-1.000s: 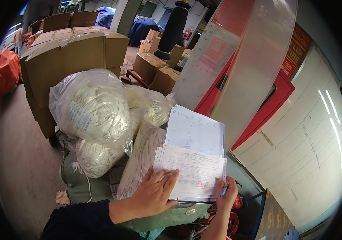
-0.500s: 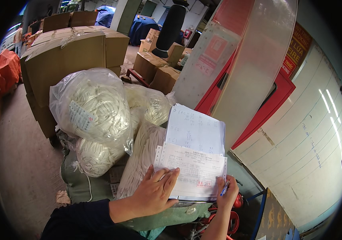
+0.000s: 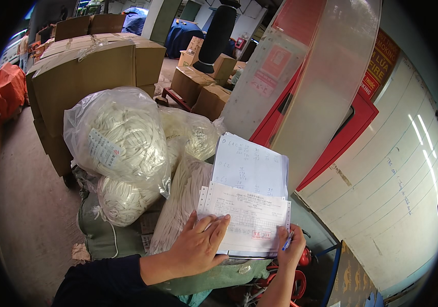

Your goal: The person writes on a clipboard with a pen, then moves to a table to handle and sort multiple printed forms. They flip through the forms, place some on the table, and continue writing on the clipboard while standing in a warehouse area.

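Note:
A printed form [image 3: 244, 215] with punched edges and a red stamp lies over a stack of handwritten sheets [image 3: 252, 161]. My left hand [image 3: 198, 243] rests on the form's lower left part, fingers spread. At the right edge of the papers, my right hand [image 3: 291, 245] holds a blue pen [image 3: 287, 240] between its fingers, and it touches the form's margin. Beneath the papers is a green sack [image 3: 214, 279]. Just left of the papers, a clear plastic bag of white cord [image 3: 185, 199] leans against them.
More clear bags of white cord [image 3: 127, 133] are piled on the left, before large cardboard boxes [image 3: 86, 71]. Right of the papers stand a red cabinet [image 3: 347, 130] and a lined whiteboard [image 3: 382, 194]. Red fire extinguishers [image 3: 306, 257] sit low beside my right hand.

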Tool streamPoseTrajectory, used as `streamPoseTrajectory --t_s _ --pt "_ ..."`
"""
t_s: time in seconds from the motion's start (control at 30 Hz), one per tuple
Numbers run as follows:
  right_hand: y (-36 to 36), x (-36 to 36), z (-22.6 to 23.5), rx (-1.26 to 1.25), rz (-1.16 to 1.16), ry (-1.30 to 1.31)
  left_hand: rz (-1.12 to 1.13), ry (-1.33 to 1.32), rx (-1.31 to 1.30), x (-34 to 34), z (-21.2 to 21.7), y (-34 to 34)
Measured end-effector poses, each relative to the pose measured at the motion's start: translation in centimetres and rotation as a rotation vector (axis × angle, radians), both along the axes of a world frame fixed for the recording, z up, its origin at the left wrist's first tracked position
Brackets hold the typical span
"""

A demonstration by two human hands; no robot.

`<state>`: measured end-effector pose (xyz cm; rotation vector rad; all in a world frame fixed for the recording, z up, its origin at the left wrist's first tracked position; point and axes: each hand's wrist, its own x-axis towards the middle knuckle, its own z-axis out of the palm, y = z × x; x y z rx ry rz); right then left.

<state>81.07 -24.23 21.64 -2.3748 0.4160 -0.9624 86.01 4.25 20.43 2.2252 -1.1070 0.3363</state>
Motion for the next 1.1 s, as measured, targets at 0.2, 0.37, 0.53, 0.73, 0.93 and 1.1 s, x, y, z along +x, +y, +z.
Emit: streamPoseTrajectory --t_s 0.2,0.37,0.53,0.73,0.93,1.1 --pt "0.13 -0.02 0.13 -0.003 0.0 0.007 0.0 -0.002 -0.002 0.0 -0.04 -0.01" --pt "0.17 -0.04 0.16 -0.001 -0.002 0.005 -0.001 -0.001 -0.005 0.01 -0.03 -0.02" --pt "0.29 -0.03 0.28 -0.032 0.005 0.001 0.003 0.004 -0.003 -0.01 0.07 0.02" --pt "0.53 0.05 0.54 -0.048 0.004 0.003 0.017 0.022 -0.056 0.13 -0.15 0.01" --pt "0.82 0.05 0.71 -0.024 -0.005 -0.013 0.005 0.001 -0.095 0.33 -0.35 0.02" --pt "0.9 0.08 0.82 0.006 -0.013 0.014 0.008 -0.003 -0.083 0.37 -0.06 0.05"
